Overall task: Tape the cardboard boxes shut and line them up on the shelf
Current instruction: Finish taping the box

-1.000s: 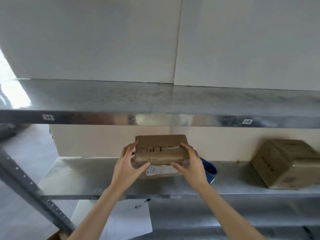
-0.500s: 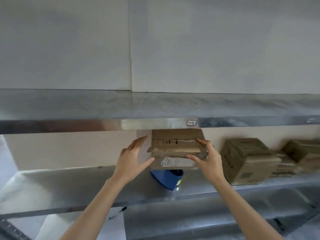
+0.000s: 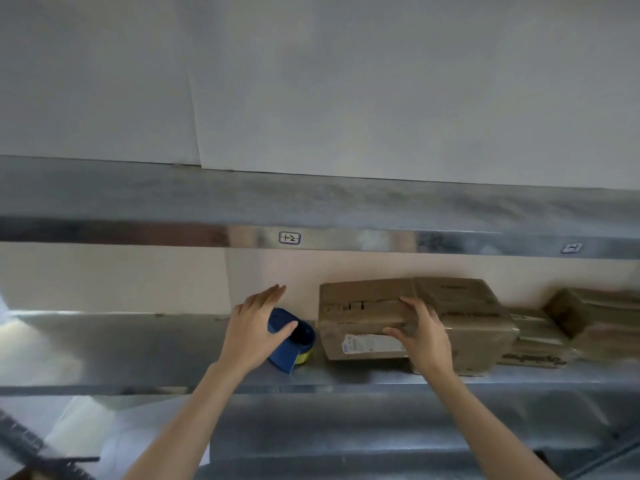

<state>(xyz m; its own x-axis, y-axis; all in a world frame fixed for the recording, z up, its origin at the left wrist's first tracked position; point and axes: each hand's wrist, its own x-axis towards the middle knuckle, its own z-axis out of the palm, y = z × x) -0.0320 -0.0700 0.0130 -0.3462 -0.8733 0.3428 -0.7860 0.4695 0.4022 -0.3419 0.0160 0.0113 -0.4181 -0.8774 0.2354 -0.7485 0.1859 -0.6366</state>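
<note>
The person's right hand [image 3: 424, 337] grips the cardboard box [image 3: 360, 303] at its front right corner, fingers bent over the top edge and thumb on the front face by the white label [image 3: 372, 342]; the left hand [image 3: 254, 327] is clear of the box, fingers straight and holding nothing, just in front of a blue tape dispenser [image 3: 294, 344]; the box sits on the metal shelf [image 3: 138, 344], between the dispenser and a second box [image 3: 467, 306] that it touches; more boxes [image 3: 595, 317] stand further right.

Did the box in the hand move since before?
Yes. The box went right: it was left of the shelf label, and now it is right of it.
</note>
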